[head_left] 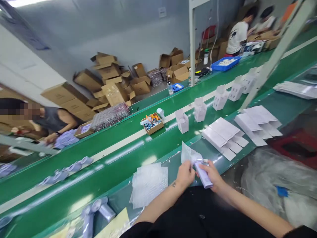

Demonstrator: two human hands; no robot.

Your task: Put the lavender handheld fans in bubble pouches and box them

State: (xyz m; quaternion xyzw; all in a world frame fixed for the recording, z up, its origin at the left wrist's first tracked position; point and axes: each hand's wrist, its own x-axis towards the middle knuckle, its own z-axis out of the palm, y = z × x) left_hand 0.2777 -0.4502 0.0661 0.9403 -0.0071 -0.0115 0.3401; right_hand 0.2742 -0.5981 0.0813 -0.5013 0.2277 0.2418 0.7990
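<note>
My right hand (212, 175) is wrapped round a lilac handheld device (205, 177) with a flat, long handle. Its upper end is in or against the mouth of a clear bubble-wrap bag (188, 152); which of the two I cannot tell. My left hand (186, 173) pinches the lower edge of that bag, close beside the device. Left of my hands lies a stack of bubble-wrap bags (150, 183) on the bench. Further left, more lilac devices (105, 209) with round heads rest near the bench edge.
Flattened white boxes (221, 135) lie to the right on the bench (190, 140). Upright white boxes (182, 121) stand along the green conveyor (128, 150), beside a small carton of parts (154, 125). A slanted post (269, 69) rises at right. Other people (237, 38) sit across the line.
</note>
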